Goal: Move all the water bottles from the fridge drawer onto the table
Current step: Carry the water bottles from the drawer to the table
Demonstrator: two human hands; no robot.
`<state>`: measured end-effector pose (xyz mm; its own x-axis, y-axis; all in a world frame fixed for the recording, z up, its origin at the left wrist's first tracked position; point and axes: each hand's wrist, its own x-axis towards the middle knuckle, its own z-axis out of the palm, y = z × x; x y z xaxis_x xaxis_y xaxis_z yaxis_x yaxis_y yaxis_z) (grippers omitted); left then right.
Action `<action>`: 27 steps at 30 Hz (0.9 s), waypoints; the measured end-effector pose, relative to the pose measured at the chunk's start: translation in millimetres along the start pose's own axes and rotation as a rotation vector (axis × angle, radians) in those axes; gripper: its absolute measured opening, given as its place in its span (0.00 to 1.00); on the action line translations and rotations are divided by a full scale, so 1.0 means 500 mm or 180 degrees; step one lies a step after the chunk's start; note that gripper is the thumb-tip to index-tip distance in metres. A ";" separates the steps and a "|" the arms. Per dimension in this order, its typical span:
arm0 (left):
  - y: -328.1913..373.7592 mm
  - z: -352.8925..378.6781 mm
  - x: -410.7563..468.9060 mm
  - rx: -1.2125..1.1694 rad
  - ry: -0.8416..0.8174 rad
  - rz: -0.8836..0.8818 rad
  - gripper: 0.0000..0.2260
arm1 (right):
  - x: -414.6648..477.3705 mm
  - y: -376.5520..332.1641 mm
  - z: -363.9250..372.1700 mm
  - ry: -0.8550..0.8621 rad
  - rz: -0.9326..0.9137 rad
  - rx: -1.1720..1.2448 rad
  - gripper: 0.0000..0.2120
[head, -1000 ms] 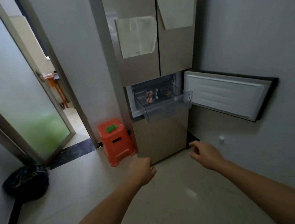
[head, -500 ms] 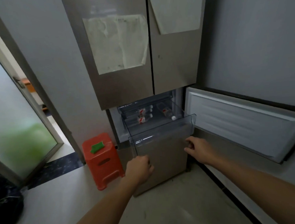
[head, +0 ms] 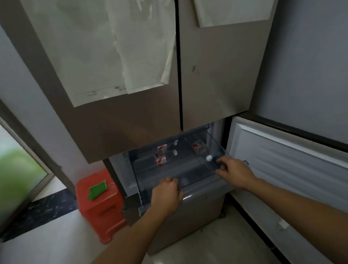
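Note:
The clear plastic fridge drawer is pulled out below the upper fridge doors. Three water bottles with red-and-white labels lie on their sides in it: two at the left, one behind the other, and one at the right with its white cap toward me. My left hand is curled over the drawer's front rim near the middle. My right hand grips the drawer's front right corner, close to that cap. No table is in view.
The lower fridge door stands swung open to the right, close to my right arm. An orange plastic stool with a green item on it sits left of the fridge. A frosted glass door is at far left.
I have come closer to the fridge. Both hands rose from below the drawer and now rest on its front rim.

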<state>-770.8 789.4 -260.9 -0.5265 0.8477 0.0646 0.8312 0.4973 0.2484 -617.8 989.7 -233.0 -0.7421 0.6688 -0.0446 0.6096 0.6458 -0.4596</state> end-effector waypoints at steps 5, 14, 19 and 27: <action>-0.003 0.060 0.072 -0.0121 -0.0412 -0.0239 0.15 | 0.136 0.043 0.021 -0.0222 0.0031 -0.0051 0.17; 0.005 0.115 0.104 -0.0182 -0.0320 -0.1213 0.21 | 0.393 0.112 0.155 -0.1142 0.0410 -0.0260 0.25; 0.007 0.130 0.103 -0.0218 -0.0067 -0.1565 0.19 | 0.459 0.122 0.217 -0.1013 0.0767 -0.0089 0.39; 0.012 0.138 0.103 -0.0149 -0.0006 -0.1685 0.24 | 0.421 0.076 0.254 -0.1301 0.0714 0.0695 0.27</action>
<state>-780.8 848.7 -322.9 -0.8716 0.4832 -0.0829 0.4429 0.8486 0.2894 -785.9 1108.2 -372.5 -0.6745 0.5554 -0.4863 0.7264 0.3816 -0.5716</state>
